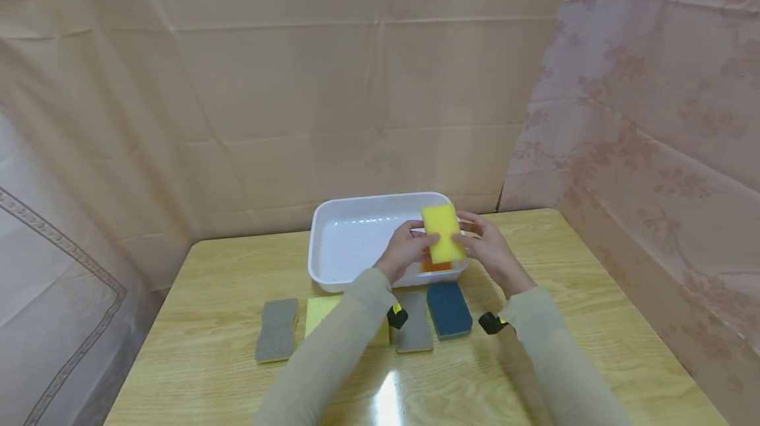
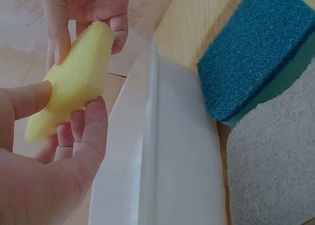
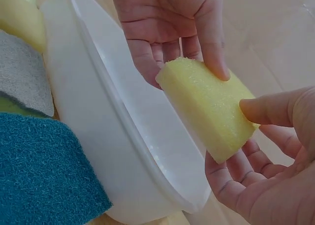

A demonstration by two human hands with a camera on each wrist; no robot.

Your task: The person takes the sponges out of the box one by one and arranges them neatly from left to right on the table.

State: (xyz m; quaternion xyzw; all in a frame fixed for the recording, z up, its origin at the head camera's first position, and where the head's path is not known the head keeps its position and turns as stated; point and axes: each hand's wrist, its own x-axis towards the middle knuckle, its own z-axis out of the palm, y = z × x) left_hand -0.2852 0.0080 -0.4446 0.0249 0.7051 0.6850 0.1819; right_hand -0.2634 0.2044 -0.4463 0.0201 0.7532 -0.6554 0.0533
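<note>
A yellow sponge (image 1: 443,233) is held up between both hands, above the right end of a white plastic basin (image 1: 350,241). My left hand (image 1: 405,249) pinches its left edge, thumb on the near face and fingers behind. On the opposite edge my right hand (image 1: 488,249) grips it the same way. In the left wrist view the sponge (image 2: 74,82) shows from its side, with fingers under it. The right wrist view shows both thumbs pressing the sponge's face (image 3: 211,104). Below it in the basin lies an orange piece (image 1: 436,266), partly hidden by the sponge.
In front of the basin on the wooden table (image 1: 225,281) lie a grey-topped sponge (image 1: 278,330), pale yellow sponges (image 1: 319,310) partly behind the left forearm, another grey-topped sponge (image 1: 415,327) and a dark blue one (image 1: 448,309). A beige curtain (image 1: 332,96) hangs behind the basin.
</note>
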